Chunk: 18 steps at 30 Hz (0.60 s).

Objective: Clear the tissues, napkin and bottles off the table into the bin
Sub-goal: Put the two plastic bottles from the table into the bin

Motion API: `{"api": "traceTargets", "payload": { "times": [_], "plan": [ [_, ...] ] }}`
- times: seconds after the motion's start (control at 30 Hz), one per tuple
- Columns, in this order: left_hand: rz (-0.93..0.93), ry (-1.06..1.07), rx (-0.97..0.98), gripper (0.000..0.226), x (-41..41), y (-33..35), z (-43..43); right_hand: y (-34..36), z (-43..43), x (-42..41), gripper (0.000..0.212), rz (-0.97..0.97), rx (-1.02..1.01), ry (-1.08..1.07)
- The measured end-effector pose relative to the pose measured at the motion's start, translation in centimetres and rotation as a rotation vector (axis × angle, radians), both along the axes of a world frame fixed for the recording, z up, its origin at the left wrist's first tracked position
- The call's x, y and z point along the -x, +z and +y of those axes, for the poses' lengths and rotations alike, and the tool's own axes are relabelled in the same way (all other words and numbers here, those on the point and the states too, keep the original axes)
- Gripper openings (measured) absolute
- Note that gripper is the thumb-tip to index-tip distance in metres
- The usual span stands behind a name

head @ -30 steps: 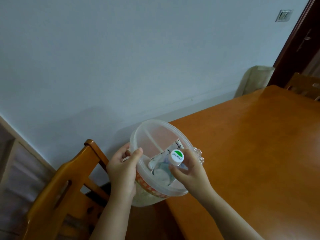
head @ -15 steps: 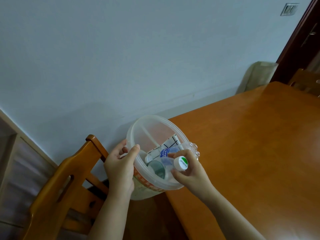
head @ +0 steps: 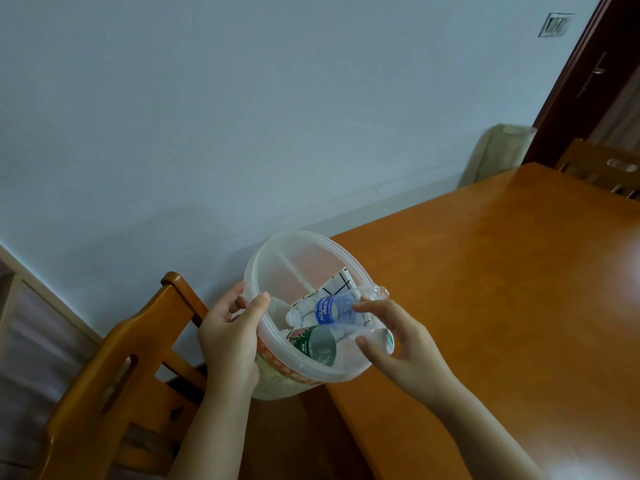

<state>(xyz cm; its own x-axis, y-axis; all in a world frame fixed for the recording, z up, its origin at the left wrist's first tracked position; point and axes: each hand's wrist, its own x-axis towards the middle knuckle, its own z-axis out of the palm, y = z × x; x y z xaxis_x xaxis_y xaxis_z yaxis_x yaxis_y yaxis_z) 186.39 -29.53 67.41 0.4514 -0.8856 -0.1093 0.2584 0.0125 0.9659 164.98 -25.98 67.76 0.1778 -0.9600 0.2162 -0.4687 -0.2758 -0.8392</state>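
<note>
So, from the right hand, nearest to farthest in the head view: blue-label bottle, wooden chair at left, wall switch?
1. Blue-label bottle, in the bin, beside the right hand.
2. Wooden chair, left of the bin.
3. Wall switch, high at upper right.

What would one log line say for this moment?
left hand: grips translucent round plastic bin rim | right hand: at clear green-labelled bottle, grip unclear | in bin: blue-labelled clear bottle, grid-patterned napkin

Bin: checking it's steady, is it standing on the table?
No, the left hand holds the bin by its rim beside the table edge.
</note>
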Motion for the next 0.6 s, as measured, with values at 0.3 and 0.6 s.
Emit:
{"api": "traceTargets", "payload": {
  "times": [0.3,0.6],
  "plan": [
    [0.029,-0.111,0.011,0.042,-0.6,0.2,1.3,0.5,0.2,2.7,0.032,-0.034,0.033,-0.276],
    [0.037,-0.385,0.080,0.038,-2.3,0.0,4.2,-1.5,2.2,5.7,0.022,-0.012,-0.079,-0.466]
  ]
}}
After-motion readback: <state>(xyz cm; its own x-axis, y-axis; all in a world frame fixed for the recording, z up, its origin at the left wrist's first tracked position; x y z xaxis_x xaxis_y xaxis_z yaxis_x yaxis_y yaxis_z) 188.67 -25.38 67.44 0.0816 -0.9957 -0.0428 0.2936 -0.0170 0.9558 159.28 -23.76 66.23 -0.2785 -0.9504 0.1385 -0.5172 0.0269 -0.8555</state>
